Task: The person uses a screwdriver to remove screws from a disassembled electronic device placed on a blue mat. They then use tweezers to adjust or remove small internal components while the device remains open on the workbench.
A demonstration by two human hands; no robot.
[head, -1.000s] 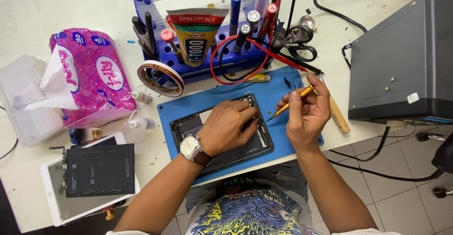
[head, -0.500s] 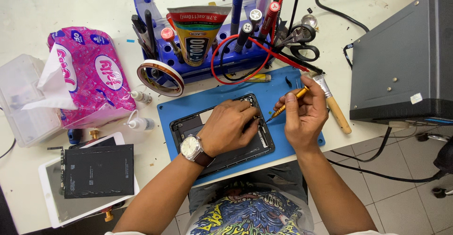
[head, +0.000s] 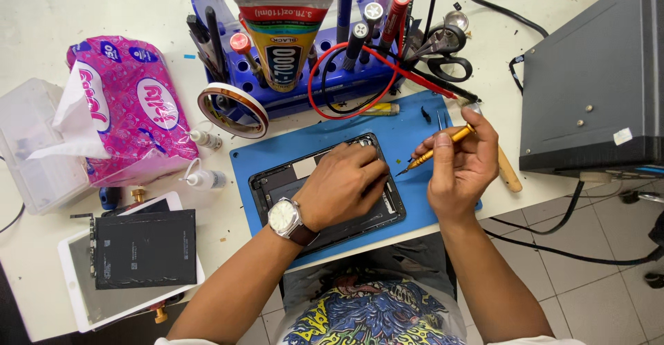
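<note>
While the left hand [head: 346, 182] lies flat on the opened tablet [head: 325, 193], its fingers press down near the top right corner and grip nothing. The tablet rests on a blue mat [head: 408, 127] at the front edge of the white table [head: 104, 6], right in front of the person. A watch [head: 283, 218] with a brown strap sits on the left wrist. The right hand [head: 460, 168] is just beside the tablet, over the right part of the mat. It pinches a thin yellow screwdriver [head: 443, 148] between thumb and fingers. The tip points down and left, close to the left fingertips, but you cannot tell if it touches the tablet. Behind the mat stands a blue tool rack [head: 290, 92] with pens and a big tube of glue [head: 283, 40]. A roll of tape [head: 232, 110] leans on it. A pink pack of tissues [head: 128, 106] lies to the left. A white tablet [head: 83, 303] with a black plate [head: 145, 248] on top lies at the near left. A dark grey box [head: 595, 82] sits on the right
</note>
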